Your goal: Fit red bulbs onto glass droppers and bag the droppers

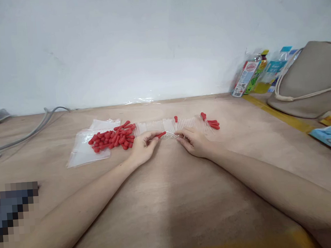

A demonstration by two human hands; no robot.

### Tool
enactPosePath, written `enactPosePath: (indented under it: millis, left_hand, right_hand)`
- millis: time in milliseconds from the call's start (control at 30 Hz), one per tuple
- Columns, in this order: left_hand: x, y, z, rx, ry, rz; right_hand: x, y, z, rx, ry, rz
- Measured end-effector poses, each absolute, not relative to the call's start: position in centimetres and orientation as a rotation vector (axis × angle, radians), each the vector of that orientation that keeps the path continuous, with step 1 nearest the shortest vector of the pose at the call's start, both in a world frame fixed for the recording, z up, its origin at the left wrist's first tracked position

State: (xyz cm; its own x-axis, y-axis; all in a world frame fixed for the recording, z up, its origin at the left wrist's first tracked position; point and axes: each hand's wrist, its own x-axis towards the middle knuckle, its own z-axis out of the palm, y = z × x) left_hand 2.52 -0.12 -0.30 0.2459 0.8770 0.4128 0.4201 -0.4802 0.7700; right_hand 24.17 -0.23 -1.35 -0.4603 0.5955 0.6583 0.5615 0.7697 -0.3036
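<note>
My left hand (146, 145) is closed in a pinch on a red rubber dropper bulb (162, 134) that points right. Between the fingers of my right hand (193, 140) is a thin clear dropper tube (172, 133). Its left end meets the open end of the bulb, or lies very close to it. Behind both hands runs a row of clear tubes (150, 127) lying side by side. A dropper with a red bulb (175, 119) lies across that row. Left of my left hand is a heap of red bulbs (117, 138).
Clear plastic bags (84, 152) lie under the heap. Several droppers with red bulbs (213, 124) lie right of the row. Bottles (275, 71), a carton (246, 78) and a grey drawstring bag (310, 80) stand at back right. A grey cable (32, 132) crosses the left side.
</note>
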Motion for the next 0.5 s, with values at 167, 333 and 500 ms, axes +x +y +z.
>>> enactPosePath:
  millis: [167,333,500]
  left_hand:
    - [2.47,0.05,-0.57,1.978,1.158,1.166]
    - [2.39,-0.04,-0.38,2.082,1.185,1.162]
    - [2.18,-0.10,-0.25,2.201,1.100,1.157]
  right_hand:
    - [24.00,-0.55,-1.16,-0.817,-2.213,0.088]
    - [24.09,-0.66,-0.81,-0.795,-2.224,0.138]
    - [24.37,-0.41,-1.01,-0.765,-2.225,0.174]
